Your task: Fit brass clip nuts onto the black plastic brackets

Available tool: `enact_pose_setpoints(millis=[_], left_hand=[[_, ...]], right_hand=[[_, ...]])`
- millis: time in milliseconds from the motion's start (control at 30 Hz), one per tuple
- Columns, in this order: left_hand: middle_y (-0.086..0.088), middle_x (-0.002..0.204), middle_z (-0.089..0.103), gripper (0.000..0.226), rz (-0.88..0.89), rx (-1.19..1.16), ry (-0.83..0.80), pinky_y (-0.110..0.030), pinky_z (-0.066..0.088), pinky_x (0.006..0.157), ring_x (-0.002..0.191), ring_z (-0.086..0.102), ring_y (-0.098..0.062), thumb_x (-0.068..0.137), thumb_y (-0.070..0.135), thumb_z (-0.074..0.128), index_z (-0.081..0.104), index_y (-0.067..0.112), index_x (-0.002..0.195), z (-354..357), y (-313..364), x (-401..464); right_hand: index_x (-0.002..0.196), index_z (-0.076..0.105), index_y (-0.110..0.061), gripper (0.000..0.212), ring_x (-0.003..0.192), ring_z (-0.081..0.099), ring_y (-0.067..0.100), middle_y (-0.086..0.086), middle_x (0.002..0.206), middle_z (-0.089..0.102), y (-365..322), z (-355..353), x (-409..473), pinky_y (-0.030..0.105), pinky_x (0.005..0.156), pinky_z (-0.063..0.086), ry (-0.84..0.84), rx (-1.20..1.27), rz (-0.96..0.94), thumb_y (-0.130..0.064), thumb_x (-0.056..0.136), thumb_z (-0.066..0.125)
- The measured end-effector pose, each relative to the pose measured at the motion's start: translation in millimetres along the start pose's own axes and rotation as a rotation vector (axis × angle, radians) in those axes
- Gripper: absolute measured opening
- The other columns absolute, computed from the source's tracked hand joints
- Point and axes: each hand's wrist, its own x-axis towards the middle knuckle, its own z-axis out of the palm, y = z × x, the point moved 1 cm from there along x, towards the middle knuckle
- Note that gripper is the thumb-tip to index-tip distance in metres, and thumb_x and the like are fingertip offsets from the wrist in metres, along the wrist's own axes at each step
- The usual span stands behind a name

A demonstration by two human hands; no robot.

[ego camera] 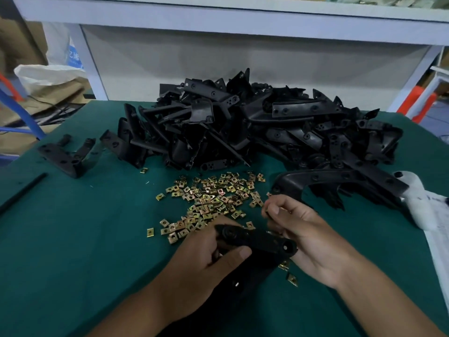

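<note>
My left hand grips a black plastic bracket low in the middle of the head view. Just to its right, my right hand has its fingers curled, the fingertips pinching a small brass clip nut that is mostly hidden. Several loose brass clip nuts lie scattered on the green mat right above my hands. Two more nuts lie under the bracket's right end. A large heap of black brackets fills the back of the mat.
Two separate black brackets lie at the mat's left side, and a thin black rod lies near the left edge. A white cloth and papers sit at the right. A white shelf frame stands behind the heap.
</note>
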Motion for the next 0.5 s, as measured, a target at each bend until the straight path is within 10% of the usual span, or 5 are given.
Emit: enact_pose_setpoints(millis=[500], left_hand=[[0.016, 0.085, 0.065, 0.027, 0.127, 0.217, 0.053, -0.012, 0.042, 0.068, 0.077, 0.062, -0.002, 0.093, 0.052, 0.059, 0.065, 0.026, 0.095, 2.5, -2.6, 1.3]], right_hand=[[0.063, 0.062, -0.023, 0.026, 0.071, 0.06, 0.017, 0.008, 0.082, 0.064, -0.4, 2.3, -5.7, 0.028, 0.061, 0.05, -0.091, -0.258, 0.099, -0.038, 0.067, 0.083]])
